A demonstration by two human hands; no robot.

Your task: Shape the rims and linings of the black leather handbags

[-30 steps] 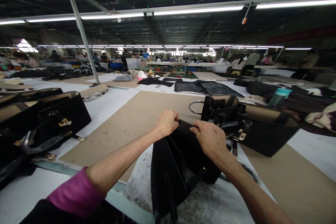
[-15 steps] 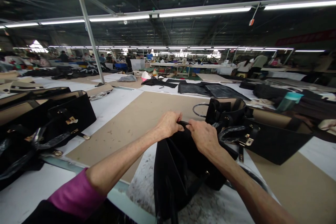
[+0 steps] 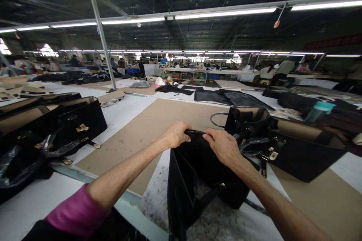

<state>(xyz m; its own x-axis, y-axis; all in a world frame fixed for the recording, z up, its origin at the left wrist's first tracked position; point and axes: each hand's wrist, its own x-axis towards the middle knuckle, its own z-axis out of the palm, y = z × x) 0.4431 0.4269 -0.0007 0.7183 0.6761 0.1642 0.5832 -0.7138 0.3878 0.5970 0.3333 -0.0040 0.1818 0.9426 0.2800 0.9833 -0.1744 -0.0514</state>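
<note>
A black handbag [image 3: 209, 165] stands in front of me on a stained white sheet [image 3: 157, 175], its end panel and a handle towards me. My left hand [image 3: 178, 134] pinches the bag's upper edge with thumb and fingers. A short way to the right, my right hand [image 3: 222, 141] grips the same edge, so a stretch of rim lies between both hands. A small gold-coloured fitting shows on the bag's side below my right hand. Its far side is hidden behind my hands and forearm.
Black handbags with gold clasps [image 3: 82, 120] crowd the left. More black handbags [image 3: 305, 150] stand at right, near a teal-lidded bottle [image 3: 319, 112]. Tan board [image 3: 135, 135] covers the table's middle; black flat pieces [image 3: 229, 98] lie beyond. A metal post [image 3: 103, 43] rises at left.
My hands have spread slightly apart along the bag's rim, the left one moving a little left. The whole view has shifted slightly, with the surroundings now further right.
</note>
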